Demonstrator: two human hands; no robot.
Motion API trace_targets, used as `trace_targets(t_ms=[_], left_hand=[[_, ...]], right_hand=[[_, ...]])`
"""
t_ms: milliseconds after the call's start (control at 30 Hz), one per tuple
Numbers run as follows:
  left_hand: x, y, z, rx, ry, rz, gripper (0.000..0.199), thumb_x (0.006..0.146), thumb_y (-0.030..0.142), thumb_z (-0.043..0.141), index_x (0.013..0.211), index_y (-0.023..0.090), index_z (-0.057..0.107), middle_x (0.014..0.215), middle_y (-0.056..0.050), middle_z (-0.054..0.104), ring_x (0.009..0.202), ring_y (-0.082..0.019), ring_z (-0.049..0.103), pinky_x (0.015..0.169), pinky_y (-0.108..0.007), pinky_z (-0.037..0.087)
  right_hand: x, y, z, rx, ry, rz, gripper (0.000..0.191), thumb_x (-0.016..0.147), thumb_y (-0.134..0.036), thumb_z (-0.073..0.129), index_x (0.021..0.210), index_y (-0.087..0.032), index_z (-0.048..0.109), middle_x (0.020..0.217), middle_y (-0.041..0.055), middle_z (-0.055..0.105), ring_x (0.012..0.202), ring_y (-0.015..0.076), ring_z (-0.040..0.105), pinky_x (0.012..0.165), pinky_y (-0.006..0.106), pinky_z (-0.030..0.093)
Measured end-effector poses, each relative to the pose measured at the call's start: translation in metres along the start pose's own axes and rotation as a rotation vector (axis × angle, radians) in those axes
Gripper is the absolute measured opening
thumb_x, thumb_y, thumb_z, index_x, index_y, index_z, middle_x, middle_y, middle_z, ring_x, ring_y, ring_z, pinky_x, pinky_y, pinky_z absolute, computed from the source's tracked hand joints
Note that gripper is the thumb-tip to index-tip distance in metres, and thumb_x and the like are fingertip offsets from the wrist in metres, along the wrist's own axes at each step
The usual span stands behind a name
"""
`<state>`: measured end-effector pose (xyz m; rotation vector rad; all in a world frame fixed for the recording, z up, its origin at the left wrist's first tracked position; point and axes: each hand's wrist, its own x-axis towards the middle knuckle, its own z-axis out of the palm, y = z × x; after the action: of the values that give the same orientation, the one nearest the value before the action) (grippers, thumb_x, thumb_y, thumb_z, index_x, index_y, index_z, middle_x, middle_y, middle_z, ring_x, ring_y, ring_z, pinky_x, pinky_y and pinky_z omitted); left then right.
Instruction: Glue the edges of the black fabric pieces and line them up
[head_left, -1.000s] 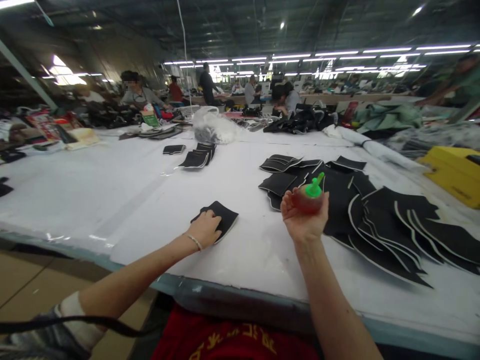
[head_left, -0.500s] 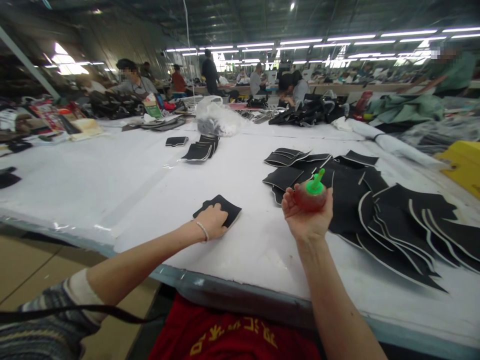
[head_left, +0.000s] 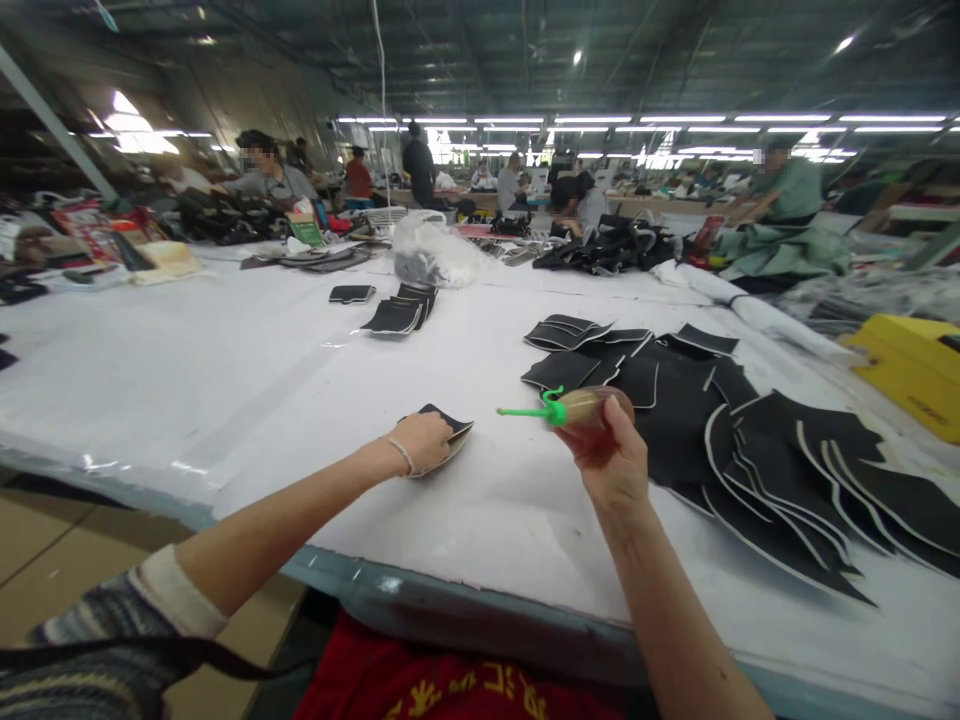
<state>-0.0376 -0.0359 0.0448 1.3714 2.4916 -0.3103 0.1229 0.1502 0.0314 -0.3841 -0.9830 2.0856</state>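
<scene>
My left hand [head_left: 424, 443] grips a small black piece with a pale edge [head_left: 452, 421] just above the white table [head_left: 262, 400]; the edge nearest me is lifted and its light underside shows. My right hand [head_left: 611, 455] is wrapped round a squeeze bottle [head_left: 592, 406] with amber contents and a green nozzle. The bottle lies on its side in the air, its nozzle pointing left toward the held piece but apart from it. Right of the bottle, many overlapping black pieces with white edges [head_left: 679, 415] are spread on the table.
Farther back lie a small black stack [head_left: 397, 313], a single black piece [head_left: 352, 293] and a clear plastic bag [head_left: 431, 250]. A yellow box [head_left: 911, 370] stands at the right. Several people work in the background. The table's front edge [head_left: 450, 600] runs close to me.
My right hand has turned the bottle from nozzle-up to nozzle-left, its fingers closing round it. My left hand has raised the near edge of the black piece. The camera view has shifted slightly.
</scene>
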Motion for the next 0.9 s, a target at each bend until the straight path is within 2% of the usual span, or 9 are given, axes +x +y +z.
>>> trace_targets(t_ms=[100, 200, 300, 400, 767, 900], left_hand=[[0.001, -0.012, 0.005, -0.063, 0.005, 0.055, 0.044, 0.094, 0.034, 0.034, 0.125, 0.027, 0.064, 0.113, -0.012, 0.063, 0.095, -0.027, 0.066, 0.082, -0.039, 0.050], [0.002, -0.014, 0.015, -0.110, 0.023, 0.031, 0.049, 0.095, 0.041, 0.030, 0.136, 0.035, 0.055, 0.118, -0.010, 0.060, 0.096, -0.029, 0.066, 0.082, -0.041, 0.050], [0.003, -0.012, 0.025, -0.157, 0.024, 0.021, 0.051, 0.095, 0.040, 0.028, 0.141, 0.034, 0.050, 0.117, -0.010, 0.060, 0.095, -0.030, 0.066, 0.081, -0.043, 0.050], [0.003, -0.012, 0.032, -0.181, 0.047, 0.035, 0.053, 0.096, 0.037, 0.027, 0.145, 0.031, 0.046, 0.116, -0.012, 0.061, 0.092, -0.030, 0.067, 0.081, -0.043, 0.049], [-0.004, -0.012, 0.037, -0.224, 0.073, 0.064, 0.053, 0.096, 0.032, 0.026, 0.145, 0.025, 0.045, 0.115, -0.012, 0.060, 0.088, -0.027, 0.066, 0.083, -0.042, 0.049], [-0.005, -0.012, 0.040, -0.236, 0.074, 0.065, 0.052, 0.096, 0.033, 0.029, 0.145, 0.024, 0.043, 0.120, -0.013, 0.058, 0.088, -0.025, 0.064, 0.085, -0.041, 0.049]], right_hand=[[-0.004, 0.001, 0.002, -0.218, -0.028, -0.083, 0.043, 0.067, -0.039, 0.084, 0.100, -0.021, 0.062, 0.091, 0.0022, 0.069, 0.077, 0.0203, 0.068, 0.064, 0.034, 0.061], [-0.006, 0.007, 0.003, -0.496, -0.060, -0.234, 0.053, 0.064, -0.041, 0.086, 0.106, -0.023, 0.060, 0.097, 0.0031, 0.066, 0.084, 0.0225, 0.065, 0.075, 0.041, 0.059], [-0.009, 0.014, 0.008, -0.759, -0.122, -0.345, 0.059, 0.063, -0.045, 0.087, 0.111, -0.024, 0.059, 0.103, 0.0046, 0.064, 0.092, 0.0249, 0.062, 0.088, 0.046, 0.052], [-0.012, 0.018, 0.015, -0.931, -0.183, -0.422, 0.060, 0.065, -0.049, 0.085, 0.113, -0.025, 0.058, 0.109, 0.0053, 0.062, 0.097, 0.0267, 0.060, 0.092, 0.046, 0.049], [-0.015, 0.030, 0.029, -1.187, -0.395, -0.624, 0.057, 0.074, -0.049, 0.079, 0.120, -0.025, 0.054, 0.114, 0.0066, 0.062, 0.099, 0.0261, 0.062, 0.093, 0.041, 0.048], [-0.017, 0.027, 0.030, -1.191, -0.387, -0.563, 0.056, 0.072, -0.049, 0.080, 0.117, -0.025, 0.055, 0.111, 0.0049, 0.063, 0.095, 0.0255, 0.062, 0.089, 0.040, 0.049]])
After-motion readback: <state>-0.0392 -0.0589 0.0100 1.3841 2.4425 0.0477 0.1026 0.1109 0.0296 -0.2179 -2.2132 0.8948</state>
